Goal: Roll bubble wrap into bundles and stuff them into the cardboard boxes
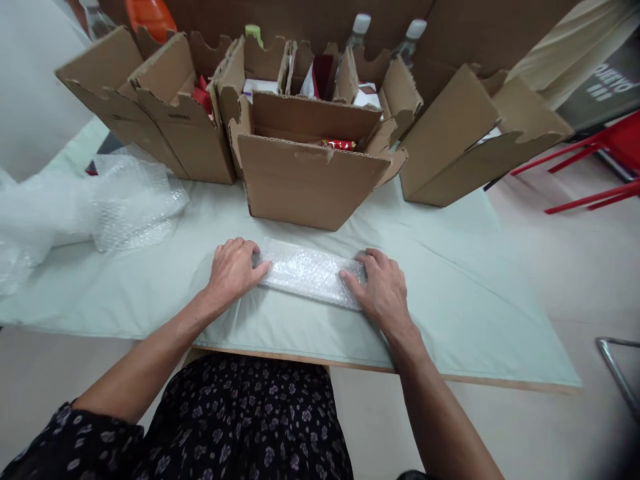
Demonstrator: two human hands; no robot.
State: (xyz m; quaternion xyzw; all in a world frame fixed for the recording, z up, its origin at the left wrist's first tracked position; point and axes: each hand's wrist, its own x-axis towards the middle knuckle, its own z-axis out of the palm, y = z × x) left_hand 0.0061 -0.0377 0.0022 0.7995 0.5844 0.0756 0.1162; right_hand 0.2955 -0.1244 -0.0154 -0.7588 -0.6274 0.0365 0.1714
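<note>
A flat, folded strip of bubble wrap (307, 270) lies across the cloth-covered table in front of me. My left hand (235, 270) grips its left end, thumb on top and fingers round the far edge. At the right end, my right hand (383, 287) holds it in the same way. Whether anything is wrapped inside cannot be made out. Just beyond the strip stands an open cardboard box (305, 180) with a small red and gold packet (339, 144) in it.
More open cardboard boxes (183, 133) line the back, with bottles (359, 32) and an orange container (150, 19) behind them. Loose bubble wrap (133, 197) is heaped at the left on the pale green tablecloth (465, 313). Another box (445, 147) and a red chair (607, 147) are at right.
</note>
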